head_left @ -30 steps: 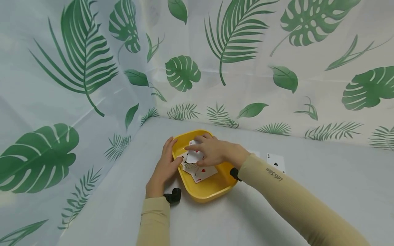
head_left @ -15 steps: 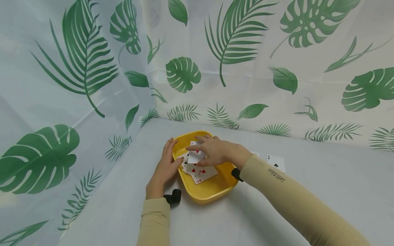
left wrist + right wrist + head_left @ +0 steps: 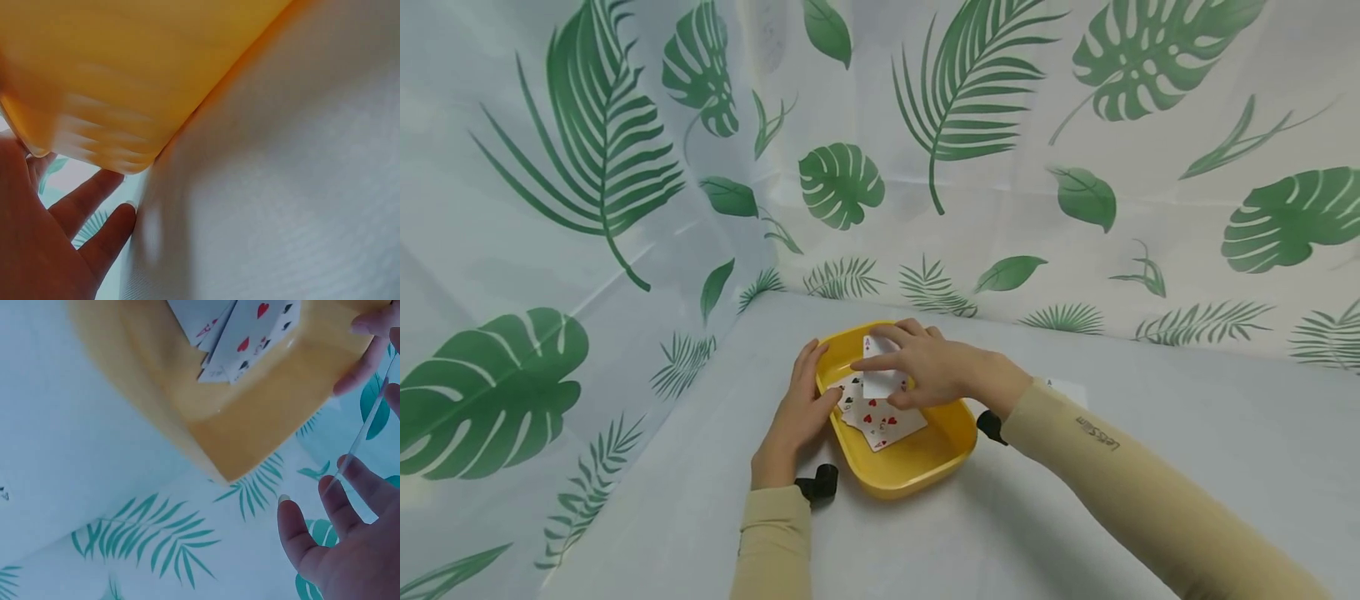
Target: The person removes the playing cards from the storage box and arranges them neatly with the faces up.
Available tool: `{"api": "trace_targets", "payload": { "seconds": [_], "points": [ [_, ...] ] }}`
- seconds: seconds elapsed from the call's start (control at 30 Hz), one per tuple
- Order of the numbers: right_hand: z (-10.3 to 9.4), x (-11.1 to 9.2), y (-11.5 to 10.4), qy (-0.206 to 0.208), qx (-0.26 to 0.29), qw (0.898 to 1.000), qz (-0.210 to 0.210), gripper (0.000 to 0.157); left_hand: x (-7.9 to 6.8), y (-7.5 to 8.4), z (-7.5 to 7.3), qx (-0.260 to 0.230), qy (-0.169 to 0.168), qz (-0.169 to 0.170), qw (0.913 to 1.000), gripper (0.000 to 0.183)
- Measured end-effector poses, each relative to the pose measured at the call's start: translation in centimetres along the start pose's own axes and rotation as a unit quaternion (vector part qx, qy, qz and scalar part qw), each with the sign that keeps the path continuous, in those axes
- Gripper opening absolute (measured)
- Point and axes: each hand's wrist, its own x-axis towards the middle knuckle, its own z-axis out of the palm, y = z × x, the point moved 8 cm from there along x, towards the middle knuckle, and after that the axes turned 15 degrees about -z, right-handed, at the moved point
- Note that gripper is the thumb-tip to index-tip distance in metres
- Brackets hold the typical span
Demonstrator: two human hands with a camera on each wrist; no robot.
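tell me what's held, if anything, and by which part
Right grip: a red ace, by its edges. Left grip: the yellow tray, by its side rim.

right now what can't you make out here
Head view: part of the loose card, behind the right sleeve.
Head view: how many cards lie overlapped in the tray.
Right wrist view: the face of the held card, seen edge-on.
Left wrist view: inside the tray, hidden by its wall.
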Motion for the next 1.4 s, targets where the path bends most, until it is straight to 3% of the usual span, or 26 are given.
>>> {"api": "trace_targets", "payload": {
  "seconds": [0.67, 0.93, 1.4],
  "points": [
    [-1.2, -6.5, -1.5, 0.061, -0.084, 0.993, -0.061, 0.057, -0.3, 0.5, 0.6, -0.002, -0.005, 0.000, 1.0000, 0.075],
    [-0.9, -10.3, 0.0, 0.092, -0.083, 0.991, -0.055, 0.058, -0.5, 0.2, 0.1, 0.001, -0.001, -0.002, 1.0000, 0.075],
    [1.1, -18.4, 4.3, 0.125, -0.061, 0.990, 0.009, 0.062, -0.7, 0.3, 0.3, 0.008, -0.006, 0.003, 0.9999, 0.073]
  ]
}}
